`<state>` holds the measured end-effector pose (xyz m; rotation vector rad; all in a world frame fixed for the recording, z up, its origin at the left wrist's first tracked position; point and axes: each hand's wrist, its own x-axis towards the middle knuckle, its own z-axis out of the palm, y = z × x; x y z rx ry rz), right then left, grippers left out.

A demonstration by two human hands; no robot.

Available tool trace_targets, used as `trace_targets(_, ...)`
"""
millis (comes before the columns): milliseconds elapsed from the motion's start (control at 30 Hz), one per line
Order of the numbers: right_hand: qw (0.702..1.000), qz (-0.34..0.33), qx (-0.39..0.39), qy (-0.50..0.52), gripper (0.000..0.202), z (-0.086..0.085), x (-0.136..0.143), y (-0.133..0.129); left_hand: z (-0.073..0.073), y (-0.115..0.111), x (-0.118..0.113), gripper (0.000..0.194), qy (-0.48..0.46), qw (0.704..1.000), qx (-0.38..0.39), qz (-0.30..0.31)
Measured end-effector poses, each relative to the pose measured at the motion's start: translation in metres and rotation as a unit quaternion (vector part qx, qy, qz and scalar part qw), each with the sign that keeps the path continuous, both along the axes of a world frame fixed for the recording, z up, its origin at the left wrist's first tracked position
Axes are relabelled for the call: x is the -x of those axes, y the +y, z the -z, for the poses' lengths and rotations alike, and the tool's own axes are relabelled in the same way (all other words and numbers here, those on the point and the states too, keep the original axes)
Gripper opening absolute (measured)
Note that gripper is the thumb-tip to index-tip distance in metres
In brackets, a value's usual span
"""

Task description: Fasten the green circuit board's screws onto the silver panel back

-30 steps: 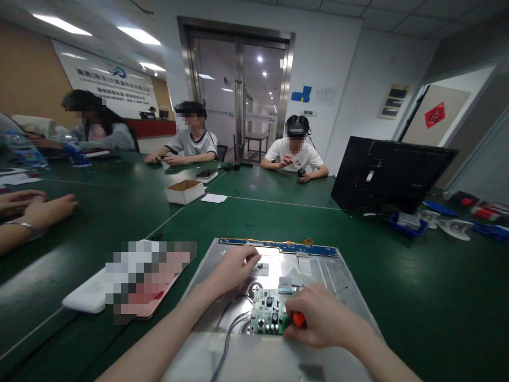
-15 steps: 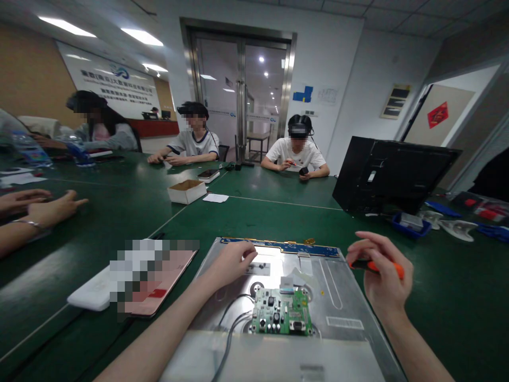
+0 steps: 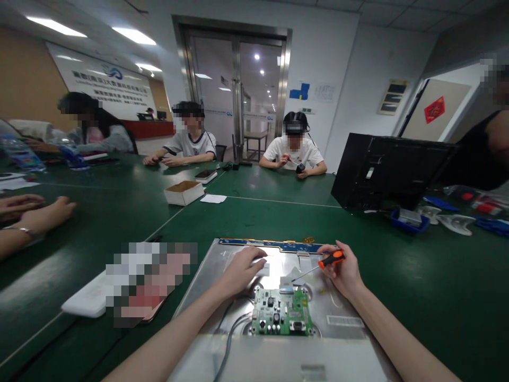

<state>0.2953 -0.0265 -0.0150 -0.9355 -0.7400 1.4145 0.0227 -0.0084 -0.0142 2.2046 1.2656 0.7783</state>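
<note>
My right hand (image 3: pixel 345 273) grips a screwdriver (image 3: pixel 331 259) by its orange-and-black handle. The thin shaft slants down to the left, its tip close to the flat ribbon cable above a green circuit board (image 3: pixel 281 313). That board sits on the back of a silver display panel (image 3: pixel 345 345), which lies flat on the table. Over the panel's upper left part, my left hand (image 3: pixel 243 269) holds nothing, its thumb apart from the curved fingers. Along the panel's far edge runs a narrow blue circuit strip (image 3: pixel 262 243). Grey cables (image 3: pixel 229 339) come off the board's left side.
Left of the panel lie a white device (image 3: pixel 85 297) and a pink phone (image 3: pixel 153 313), partly blurred. A small open box (image 3: pixel 183 193) stands farther back. At right are a black monitor housing (image 3: pixel 389 170) and a blue tray (image 3: pixel 409 225). Other people sit around the green table (image 3: pixel 254 220).
My right hand has moved left over the panel with the screwdriver, turning its tip toward the board. My left hand has shifted slightly right and down. A person has appeared at the right edge.
</note>
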Motion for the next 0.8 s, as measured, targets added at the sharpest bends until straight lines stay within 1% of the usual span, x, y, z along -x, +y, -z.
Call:
trace_targets(200,1.000,0.000,0.002,0.011,0.038,0.003,-0.008,0.008,0.002,0.007,-0.011,0.021,-0.011,1.000,0.017,-0.018)
trace_targets(333,0.999,-0.002,0.025,0.024,0.041,-0.004,-0.009,0.013,0.003,0.009,-0.016,0.016,-0.005,1.000,0.012,-0.019)
trace_targets(400,0.999,-0.008,0.035,0.040,0.045,-0.009,-0.003,0.015,0.004,0.009,-0.016,0.018,-0.002,1.000,0.010,-0.024)
trace_targets(500,0.997,-0.028,0.040,0.064,0.052,-0.016,0.014,0.017,0.004,0.008,-0.017,0.032,0.006,0.999,0.017,-0.040)
trace_targets(567,0.995,-0.048,0.042,0.074,0.058,-0.018,0.027,0.017,0.004,0.008,-0.018,0.036,0.005,0.998,0.028,-0.052)
trace_targets(633,0.994,-0.063,0.044,0.080,0.063,-0.016,0.036,0.015,0.004,0.008,-0.019,0.035,-0.002,0.997,0.037,-0.063)
trace_targets(700,0.993,-0.069,0.044,0.085,0.065,-0.013,0.039,0.013,0.003,0.008,-0.017,0.035,-0.012,0.997,0.044,-0.064)
trace_targets(800,0.993,-0.067,0.041,0.090,0.065,-0.007,0.036,0.009,0.001,0.006,-0.012,0.034,-0.024,0.998,0.046,-0.040)
